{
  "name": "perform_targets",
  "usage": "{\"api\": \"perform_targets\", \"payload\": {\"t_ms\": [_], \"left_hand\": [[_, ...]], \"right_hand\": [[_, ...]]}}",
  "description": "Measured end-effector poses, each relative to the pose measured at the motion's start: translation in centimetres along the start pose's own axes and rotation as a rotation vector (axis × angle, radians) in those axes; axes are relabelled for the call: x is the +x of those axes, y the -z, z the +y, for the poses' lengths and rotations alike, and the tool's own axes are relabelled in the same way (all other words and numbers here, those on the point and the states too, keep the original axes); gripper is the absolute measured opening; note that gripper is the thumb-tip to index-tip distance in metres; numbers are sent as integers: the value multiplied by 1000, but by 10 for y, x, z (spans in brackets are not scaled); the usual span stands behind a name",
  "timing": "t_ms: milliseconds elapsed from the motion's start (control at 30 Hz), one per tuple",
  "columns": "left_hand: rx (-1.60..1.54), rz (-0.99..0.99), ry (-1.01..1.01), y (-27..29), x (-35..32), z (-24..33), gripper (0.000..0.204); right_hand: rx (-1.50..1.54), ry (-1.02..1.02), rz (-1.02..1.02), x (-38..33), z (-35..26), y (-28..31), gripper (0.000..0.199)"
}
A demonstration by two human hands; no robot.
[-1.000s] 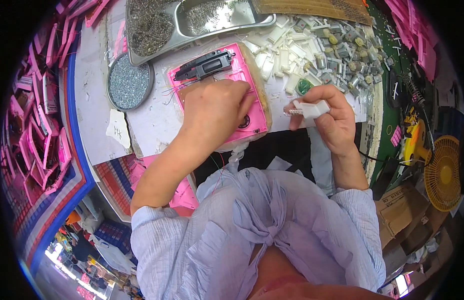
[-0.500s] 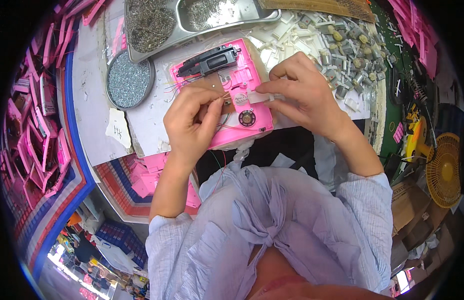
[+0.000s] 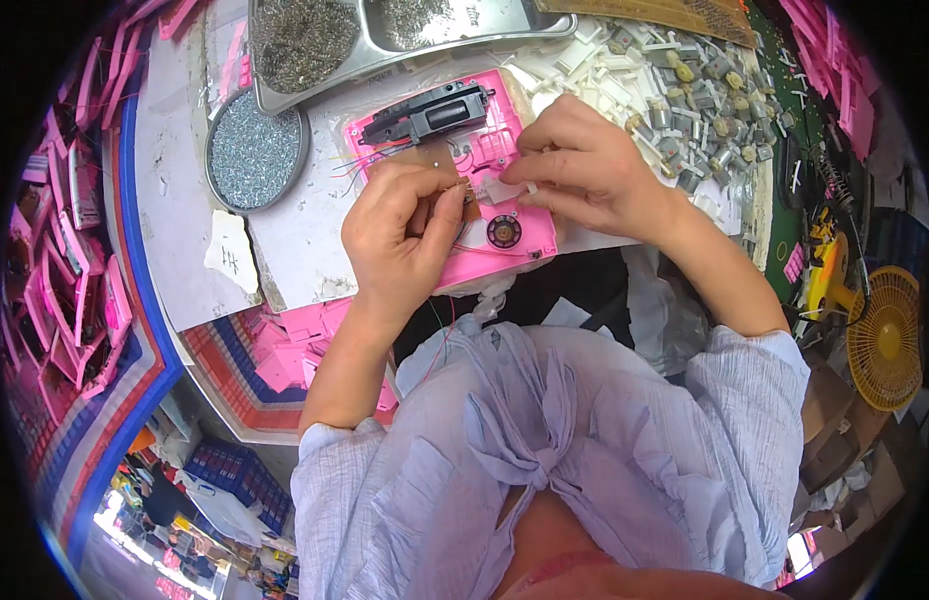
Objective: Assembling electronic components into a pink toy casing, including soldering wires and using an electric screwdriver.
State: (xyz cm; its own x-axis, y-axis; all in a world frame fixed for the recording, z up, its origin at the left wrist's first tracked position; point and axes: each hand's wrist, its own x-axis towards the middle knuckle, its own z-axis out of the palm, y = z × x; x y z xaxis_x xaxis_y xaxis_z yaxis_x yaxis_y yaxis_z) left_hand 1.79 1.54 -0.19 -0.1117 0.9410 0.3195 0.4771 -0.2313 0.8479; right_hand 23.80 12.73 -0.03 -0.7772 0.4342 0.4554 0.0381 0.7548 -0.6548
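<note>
A pink plastic shell (image 3: 524,245) lies open on the white bench, with a black module (image 3: 429,112) at its far end and a small round black speaker (image 3: 503,231) near its front. My left hand (image 3: 399,235) rests on the shell's left half and pinches a small brown circuit board (image 3: 467,200) with thin red wires. My right hand (image 3: 584,170) is over the shell's right half, holding a small white plastic part (image 3: 504,190) against the shell beside the board.
A round tin of small screws (image 3: 252,150) sits left of the shell. A metal tray (image 3: 404,30) holds more metal bits behind it. White plastic parts and small motors (image 3: 699,85) are heaped at right. Pink shells (image 3: 69,250) are stacked far left. A yellow fan (image 3: 884,335) stands right.
My right hand came in from the right with the white part and set it on the shell. My left hand slid down toward the front and took the circuit board.
</note>
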Motion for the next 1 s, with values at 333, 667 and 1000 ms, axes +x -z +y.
{"api": "perform_targets", "payload": {"t_ms": [333,667,1000], "left_hand": [[41,-50,33,-2,0,2,8],[0,-125,-167,5,20,25,23],[-275,-530,98,-34,84,59,30]], "right_hand": [[-215,-232,-75,0,-26,2,23],[-1092,-604,22,-44,37,110,25],[734,-754,207,-26,-50,57,28]]}}
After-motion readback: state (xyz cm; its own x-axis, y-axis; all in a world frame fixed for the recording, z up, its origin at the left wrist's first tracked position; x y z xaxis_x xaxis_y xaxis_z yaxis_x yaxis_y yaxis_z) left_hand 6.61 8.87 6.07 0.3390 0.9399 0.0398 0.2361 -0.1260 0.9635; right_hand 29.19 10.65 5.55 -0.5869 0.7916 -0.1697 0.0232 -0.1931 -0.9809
